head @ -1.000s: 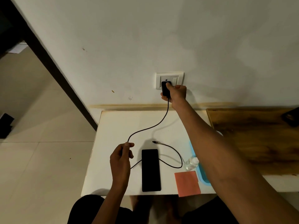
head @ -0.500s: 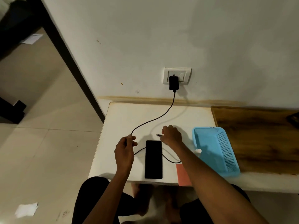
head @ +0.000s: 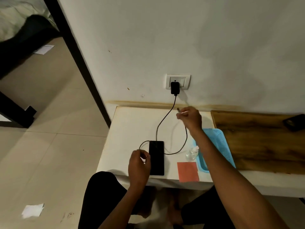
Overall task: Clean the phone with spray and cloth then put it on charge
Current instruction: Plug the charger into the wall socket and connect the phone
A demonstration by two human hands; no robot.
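Observation:
A black phone (head: 156, 157) lies flat, screen up, near the front of the white table (head: 132, 126). A black charger (head: 175, 88) sits plugged into the wall socket (head: 178, 80). Its black cable (head: 165, 119) runs down, loops left of the phone and curves back up. My right hand (head: 189, 119) holds the cable's free plug end raised above the table's back. My left hand (head: 139, 164) rests against the phone's left edge, fingers curled; what they grip is hidden. A small clear spray bottle (head: 192, 152) and a salmon cloth (head: 188, 171) lie right of the phone.
A blue plastic basket (head: 219, 142) stands right of the bottle, partly behind my right arm. A wooden board (head: 260, 141) covers the right side, with a dark object (head: 294, 123) at its far edge. A dark door frame (head: 79, 60) and tiled floor lie left.
My right hand left the charger at the socket, took the cable's plug end off the table and lifted it toward the wall. My left hand slid down beside the phone.

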